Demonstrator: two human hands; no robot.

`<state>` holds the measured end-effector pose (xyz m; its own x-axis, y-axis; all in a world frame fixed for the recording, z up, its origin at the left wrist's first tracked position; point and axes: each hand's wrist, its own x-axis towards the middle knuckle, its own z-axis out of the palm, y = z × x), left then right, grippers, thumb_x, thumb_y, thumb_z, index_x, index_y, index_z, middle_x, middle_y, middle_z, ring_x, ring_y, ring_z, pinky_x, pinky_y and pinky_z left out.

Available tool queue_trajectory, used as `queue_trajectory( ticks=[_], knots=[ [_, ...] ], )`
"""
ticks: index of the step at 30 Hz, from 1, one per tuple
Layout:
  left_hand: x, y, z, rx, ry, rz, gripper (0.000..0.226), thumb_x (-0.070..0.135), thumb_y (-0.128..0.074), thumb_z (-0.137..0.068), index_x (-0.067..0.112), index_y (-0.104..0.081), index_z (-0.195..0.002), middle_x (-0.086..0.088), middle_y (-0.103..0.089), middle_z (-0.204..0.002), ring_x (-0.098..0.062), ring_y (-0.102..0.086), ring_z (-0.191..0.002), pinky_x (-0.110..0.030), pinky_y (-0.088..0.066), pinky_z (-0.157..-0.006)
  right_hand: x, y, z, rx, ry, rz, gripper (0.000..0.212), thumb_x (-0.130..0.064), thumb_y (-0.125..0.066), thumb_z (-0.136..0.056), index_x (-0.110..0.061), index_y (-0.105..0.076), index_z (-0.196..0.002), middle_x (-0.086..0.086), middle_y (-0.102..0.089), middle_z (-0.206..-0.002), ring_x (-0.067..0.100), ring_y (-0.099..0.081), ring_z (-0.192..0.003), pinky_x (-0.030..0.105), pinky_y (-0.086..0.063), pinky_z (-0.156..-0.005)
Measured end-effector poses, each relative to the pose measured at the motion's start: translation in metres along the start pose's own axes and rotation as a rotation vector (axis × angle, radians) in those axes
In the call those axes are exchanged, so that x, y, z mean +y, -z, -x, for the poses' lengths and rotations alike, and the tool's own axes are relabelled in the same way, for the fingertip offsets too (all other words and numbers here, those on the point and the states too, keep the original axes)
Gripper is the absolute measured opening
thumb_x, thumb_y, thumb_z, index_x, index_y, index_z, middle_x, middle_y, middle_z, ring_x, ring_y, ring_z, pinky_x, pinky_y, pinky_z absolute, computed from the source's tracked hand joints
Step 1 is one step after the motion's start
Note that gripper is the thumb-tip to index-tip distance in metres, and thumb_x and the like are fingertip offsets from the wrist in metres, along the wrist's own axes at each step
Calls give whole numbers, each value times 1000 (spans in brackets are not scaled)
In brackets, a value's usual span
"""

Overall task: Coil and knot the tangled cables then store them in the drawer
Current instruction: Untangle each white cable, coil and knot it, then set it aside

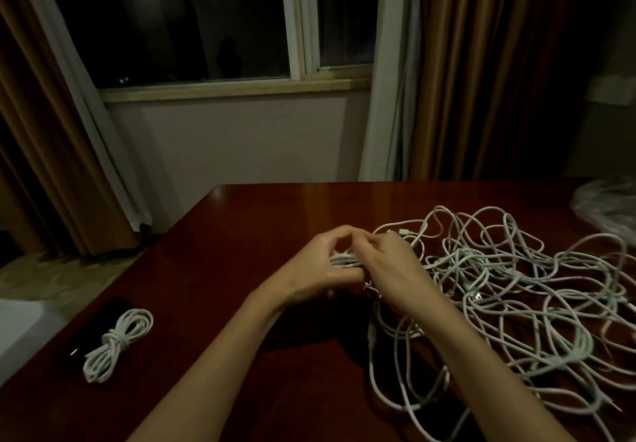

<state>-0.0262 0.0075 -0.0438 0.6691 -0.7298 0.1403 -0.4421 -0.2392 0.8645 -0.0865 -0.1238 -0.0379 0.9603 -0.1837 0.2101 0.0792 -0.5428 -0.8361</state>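
White cable bundle (344, 258) gripped by both hands' curled fingers (339, 235).

Counts from the head view:

- Hands: 2. left hand (321, 269), right hand (392, 266), meeting above the middle of the table (261, 214).
- Finished cable bundles: 1. White knotted coil (117, 343) near the table's left edge.
- Coils in progress: 1. Small white cable coil (344, 258) between the two hands.
- Loose cables: one white tangled pile (516, 297) over the right half of the table; strand count cannot be told, they overlap too much.
- Dark flat objects: 1, a black item (103, 321) under and beside the knotted coil; type unclear.
- Clear plastic bags: 1. plastic bag (609, 204) at the far right edge.
- Windows: 1. window (213, 18).
- Curtains: 2 brown ones. left curtain (51, 139), right curtain (488, 73).
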Motion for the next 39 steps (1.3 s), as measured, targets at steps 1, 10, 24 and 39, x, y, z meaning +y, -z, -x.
queue_trajectory(
  ticks=[1, 10, 24, 39],
  knots=[
    [-1, 4, 0, -13, 11, 51, 46, 18, -69, -78, 22, -56, -122, -4, -66, -95, -12, -63, -68, -32, -49, -58, 0, 0, 0, 42, 19, 14, 41, -26, -42, -99, -15, -61, -64, -4, -54, -52, 1, -50, -42, 15, -35, -44],
    [6, -8, -4, 160, 428, 374, 47, 61, -43, -92, 20, -65, -95, 9, -57, -54, -2, -44, -40, -14, -32, -38, 3, 0, -3, 227, 203, 84, 40, -26, -42, -101, -15, -51, -63, -6, -43, -52, 1, -45, -45, 16, -33, -47],
    [1, 3, -3, 284, 48, 2, 45, 25, -53, -86, 21, -51, -41, 4, -51, -46, -16, -47, -47, -27, -37, -51, -2, 15, -4, -35, -112, -197, 39, -21, -44, -97, -9, -45, -60, 4, -39, -51, 20, -36, -50, 33, -31, -57],
    [-16, 20, -6, 640, 121, -64, 58, 7, -48, -91, 23, -32, -37, 13, -33, -36, -4, -30, -38, -19, -23, -42, -13, -22, 12, -131, 288, 71, 19, -24, -54, -97, -19, -70, -87, -10, -60, -64, 3, -56, -60, 17, -42, -57]
  ],
)
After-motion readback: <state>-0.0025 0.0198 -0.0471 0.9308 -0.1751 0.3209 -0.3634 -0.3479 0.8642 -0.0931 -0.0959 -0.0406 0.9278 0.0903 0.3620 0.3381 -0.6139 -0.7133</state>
